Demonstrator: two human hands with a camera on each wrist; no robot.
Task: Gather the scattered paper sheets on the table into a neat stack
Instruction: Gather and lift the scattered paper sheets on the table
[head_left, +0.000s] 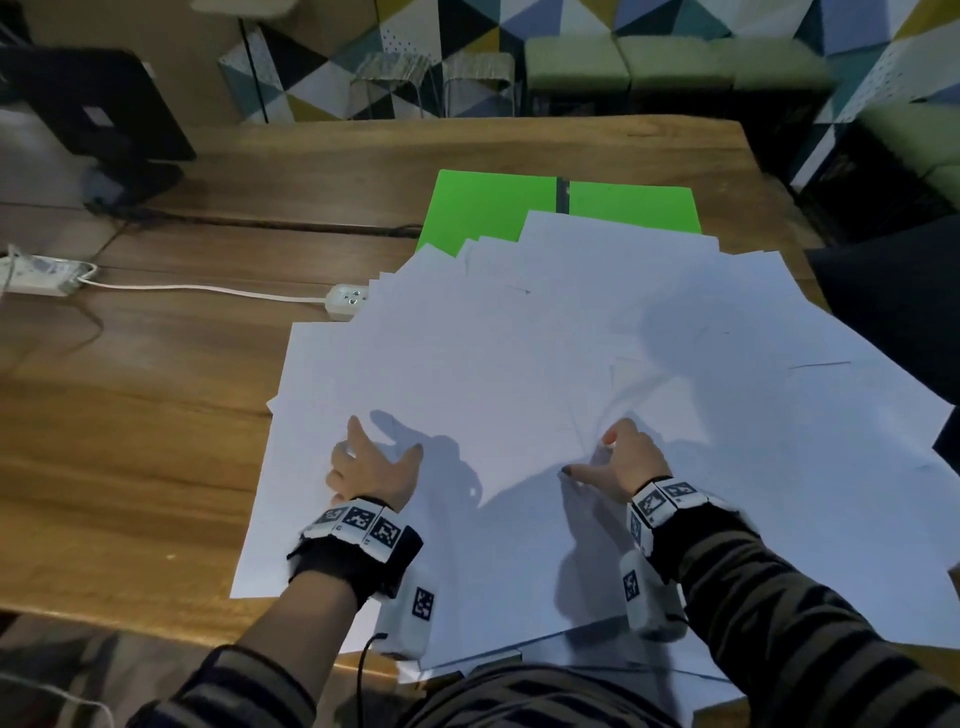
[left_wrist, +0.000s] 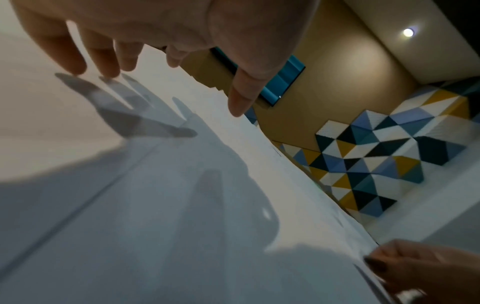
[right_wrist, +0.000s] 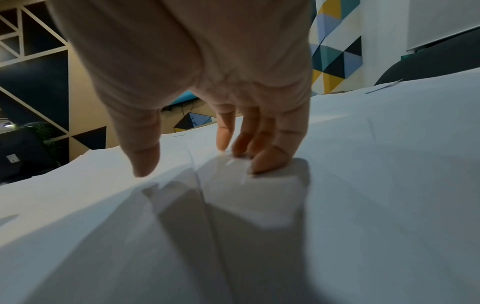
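My left hand (head_left: 371, 470) spread flat, fingers straight, on the fanned white paper sheets (head_left: 519, 374) at centre frame, my right hand (head_left: 621, 465) beside it, fingertips curled pressing wrinkled sheets, brown wooden tabletop (head_left: 156, 415) beneath, bright green folder (head_left: 493, 208) behind.

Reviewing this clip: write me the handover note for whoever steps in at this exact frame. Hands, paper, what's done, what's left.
Left hand: open, fingers spread, fingertips resting on the white sheets near their left edge.
Right hand: fingers curled, pressing down and bunching a sheet; creases radiate from its fingertips.
Paper sheets: fanned across the wooden table, overlapping at many angles, some hanging over the near edge; the far ones overlap a green folder.
Done: nothing stacked yet.
Left: draw the sheets together, square the edges, make one neat stack.
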